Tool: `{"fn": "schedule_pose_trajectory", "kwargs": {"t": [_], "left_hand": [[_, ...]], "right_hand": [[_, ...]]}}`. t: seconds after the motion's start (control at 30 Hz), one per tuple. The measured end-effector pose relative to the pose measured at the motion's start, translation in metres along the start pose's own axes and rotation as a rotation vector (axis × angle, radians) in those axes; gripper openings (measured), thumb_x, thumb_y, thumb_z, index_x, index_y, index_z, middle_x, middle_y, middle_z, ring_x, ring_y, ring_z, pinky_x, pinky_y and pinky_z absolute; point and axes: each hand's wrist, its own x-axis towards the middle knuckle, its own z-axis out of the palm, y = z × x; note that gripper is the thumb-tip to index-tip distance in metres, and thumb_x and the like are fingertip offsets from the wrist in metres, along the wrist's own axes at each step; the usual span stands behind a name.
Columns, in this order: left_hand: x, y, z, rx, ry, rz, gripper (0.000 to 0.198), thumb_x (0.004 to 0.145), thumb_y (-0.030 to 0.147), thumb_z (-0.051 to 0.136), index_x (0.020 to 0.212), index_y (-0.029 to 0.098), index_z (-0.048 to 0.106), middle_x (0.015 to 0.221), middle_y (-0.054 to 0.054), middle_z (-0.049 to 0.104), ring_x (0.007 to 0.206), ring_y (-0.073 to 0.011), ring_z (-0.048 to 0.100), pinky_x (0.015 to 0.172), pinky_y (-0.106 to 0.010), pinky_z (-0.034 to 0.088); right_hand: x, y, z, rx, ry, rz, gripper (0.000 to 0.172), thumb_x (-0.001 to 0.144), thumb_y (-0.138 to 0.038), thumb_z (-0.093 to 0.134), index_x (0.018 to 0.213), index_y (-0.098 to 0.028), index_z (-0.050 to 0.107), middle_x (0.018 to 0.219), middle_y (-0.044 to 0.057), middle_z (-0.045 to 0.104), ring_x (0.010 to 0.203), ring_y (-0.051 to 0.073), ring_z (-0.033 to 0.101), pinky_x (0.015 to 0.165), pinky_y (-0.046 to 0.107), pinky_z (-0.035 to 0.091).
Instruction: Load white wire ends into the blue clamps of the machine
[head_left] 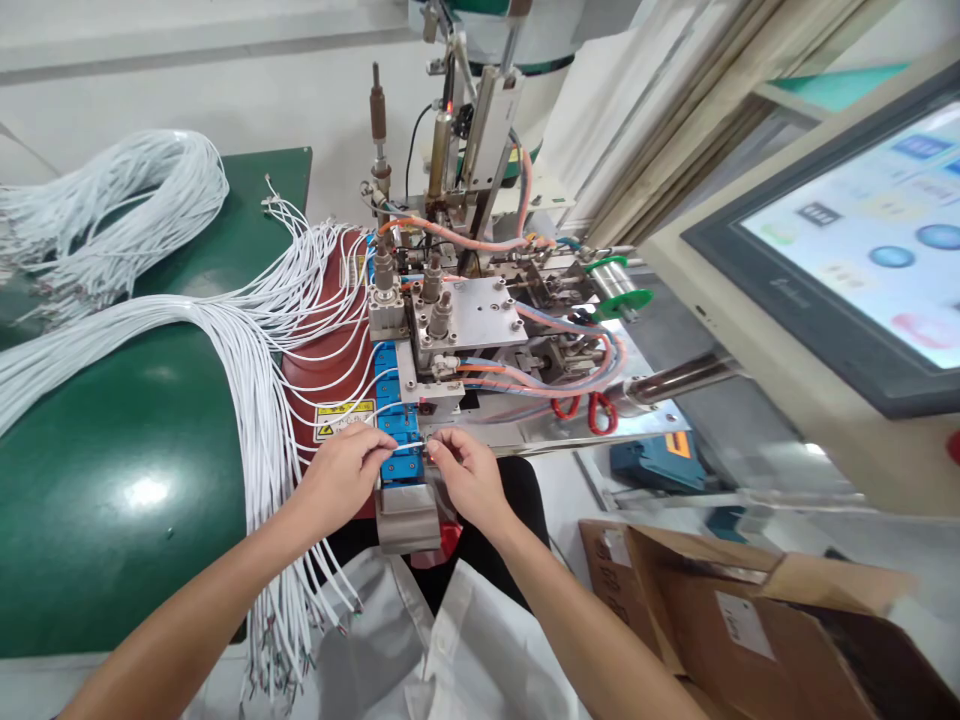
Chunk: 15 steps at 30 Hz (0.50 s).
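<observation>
Between my two hands a short stretch of white cable (409,446) lies across the blue fixture blocks (401,467) at the front of the machine. My left hand (346,470) pinches this cable on the left side of the blocks. On the right side, my right hand (466,470) closes thumb and finger at the cable's end; the tip is too small to make out. Behind my hands, several more white cables (330,385) run from the bundle into the row of blue blocks. The machine's metal plate (480,310) sits just beyond.
A large bundle of white cables (217,330) drapes over the green table (135,520), with a coiled bundle (165,190) farther back. A solder wire spool (609,285) stands on the machine. At right are a touchscreen (862,230) and an open cardboard box (720,610).
</observation>
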Motion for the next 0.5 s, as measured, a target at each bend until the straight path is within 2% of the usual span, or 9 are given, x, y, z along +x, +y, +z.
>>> {"fn": "schedule_pose_trajectory", "kwargs": {"t": [0.27,0.5], "left_hand": [[0.0063,-0.0089,0.0025,0.036,0.003,0.011,0.017,0.08,0.016,0.047,0.081,0.02,0.064,0.081,-0.002,0.065,0.078,-0.0174,0.059,0.074,-0.031,0.044],[0.007,-0.0025,0.0027,0.114,-0.013,-0.001,0.017,0.081,0.013,0.045,0.079,0.018,0.062,0.077,-0.004,0.062,0.076,-0.018,0.057,0.071,-0.031,0.043]], "right_hand": [[0.0008,-0.0037,-0.0031,-0.238,0.026,-0.124,0.014,0.079,-0.025,0.046,0.07,-0.02,0.056,0.07,0.001,0.058,0.067,0.016,0.053,0.061,0.027,0.043],[0.005,-0.0078,-0.0046,-0.17,-0.05,-0.024,0.014,0.077,-0.025,0.046,0.066,-0.02,0.052,0.062,-0.002,0.055,0.059,0.014,0.051,0.057,0.025,0.041]]}}
